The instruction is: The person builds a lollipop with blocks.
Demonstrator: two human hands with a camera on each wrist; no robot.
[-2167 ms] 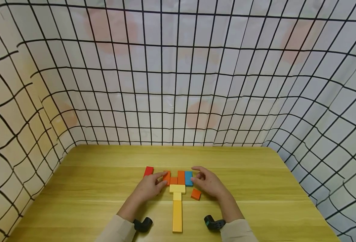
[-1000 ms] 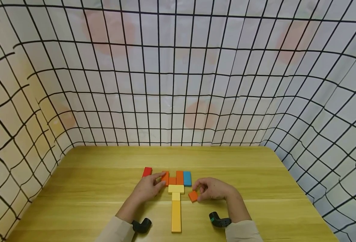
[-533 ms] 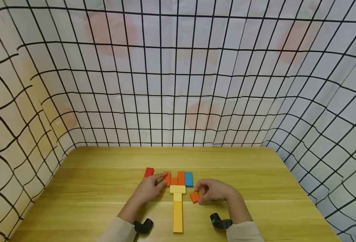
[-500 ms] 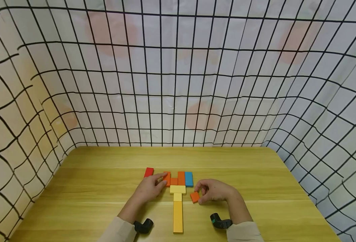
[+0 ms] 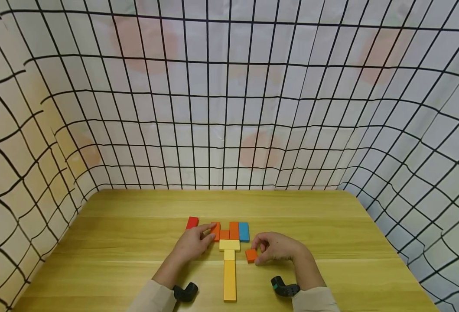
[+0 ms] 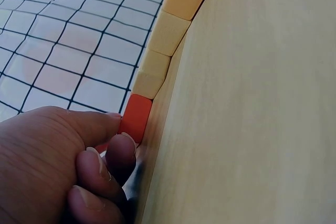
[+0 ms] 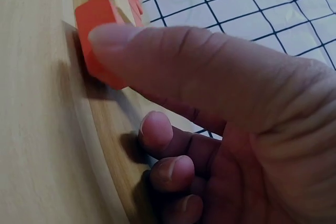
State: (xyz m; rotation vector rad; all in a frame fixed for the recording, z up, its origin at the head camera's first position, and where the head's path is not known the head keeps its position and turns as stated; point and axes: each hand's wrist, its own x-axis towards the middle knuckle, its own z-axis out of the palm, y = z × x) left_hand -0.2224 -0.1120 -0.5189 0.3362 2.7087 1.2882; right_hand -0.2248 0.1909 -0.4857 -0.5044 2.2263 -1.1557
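My left hand (image 5: 193, 243) pinches the left orange block (image 5: 216, 237) between thumb and index finger; the left wrist view shows this orange block (image 6: 136, 116) with fingertips on either side. To its right lie a short orange block (image 5: 224, 234), a taller orange block (image 5: 234, 230) and a blue block (image 5: 243, 232). Below them runs a stem: a pale yellow block (image 5: 229, 245) laid crosswise, a small pale yellow block (image 5: 229, 255) and a long yellow block (image 5: 230, 281). My right hand (image 5: 278, 247) pinches a small square orange block (image 5: 250, 255), apart from the stem's right side.
A red block (image 5: 192, 222) lies behind the left hand, partly covered by it. The wooden tabletop (image 5: 330, 229) ends against a wall of white cloth with black grid lines (image 5: 229, 143). Both wrists carry black devices (image 5: 186, 292).
From beside the blue block, my right hand has moved towards me and taken hold of the square orange block, which has turned straighter. The left hand has stayed in place.
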